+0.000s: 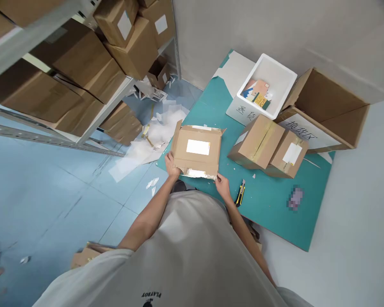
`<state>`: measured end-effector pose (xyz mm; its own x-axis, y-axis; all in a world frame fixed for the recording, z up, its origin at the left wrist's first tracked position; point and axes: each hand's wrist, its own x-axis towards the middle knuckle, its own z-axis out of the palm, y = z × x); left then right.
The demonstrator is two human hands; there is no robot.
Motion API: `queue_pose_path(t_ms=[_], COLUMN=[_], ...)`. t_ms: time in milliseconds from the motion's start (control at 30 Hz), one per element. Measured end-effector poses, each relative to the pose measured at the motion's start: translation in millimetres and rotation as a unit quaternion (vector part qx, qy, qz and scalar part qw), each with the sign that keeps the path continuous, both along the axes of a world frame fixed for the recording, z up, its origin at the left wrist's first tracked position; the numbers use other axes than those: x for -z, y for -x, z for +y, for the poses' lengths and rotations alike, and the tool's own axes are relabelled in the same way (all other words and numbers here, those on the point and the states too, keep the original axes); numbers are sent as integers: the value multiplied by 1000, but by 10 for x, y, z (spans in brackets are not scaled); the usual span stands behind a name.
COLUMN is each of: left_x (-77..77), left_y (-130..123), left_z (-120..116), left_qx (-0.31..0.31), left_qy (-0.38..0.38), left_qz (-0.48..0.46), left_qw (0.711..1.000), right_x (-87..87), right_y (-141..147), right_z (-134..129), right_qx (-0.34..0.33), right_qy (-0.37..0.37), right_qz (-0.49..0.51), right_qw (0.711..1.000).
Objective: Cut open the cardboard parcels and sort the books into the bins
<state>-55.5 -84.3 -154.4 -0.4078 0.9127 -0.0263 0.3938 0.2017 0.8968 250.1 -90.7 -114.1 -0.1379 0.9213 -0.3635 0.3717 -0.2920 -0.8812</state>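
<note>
A flat cardboard box (196,156) with a white label on top and torn, raised edge flaps lies at the near left part of the green table (205,106). My left hand (172,165) is closed on its near left corner. At the near right corner, my right hand (222,186) pinches the box edge, with shiny tape along the side between the hands. A yellow and black utility knife (240,192) rests on the table just right of my right hand.
Two taped cartons (258,143) stand at the table's middle right. Behind them are a white foam bin (243,111) holding papers and a large open carton (336,111). Shelves with boxes (131,51) stand at the left. Crumpled wrapping (141,153) litters the floor.
</note>
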Motion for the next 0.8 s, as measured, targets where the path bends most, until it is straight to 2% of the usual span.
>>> queue_pose_path(t_ms=[133,267,400,533,700,800], left_x=[-5,17,2,-25,104,204], left_y=[132,356,640,758,838,978], left_z=[26,67,155,245,332,301], left_qx=[5,42,123,203,232,290], left_qy=[54,75,64,52,114,135], left_qz=[76,127,176,202,207,205], left_qw=[996,988,975,957,943,925], right_x=[-6,-15,-40,-21,25,14], right_y=[84,216,451,700,941,1003], right_z=[-147,-266,-341,-421,-623,-719], right_qx=[69,87,122,182,241,279], right_qy=[56,73,85,92,100,91], right_qz=[-4,-27,-35,-41,-73,-110], right_qw=[996,993,988,978,962,950])
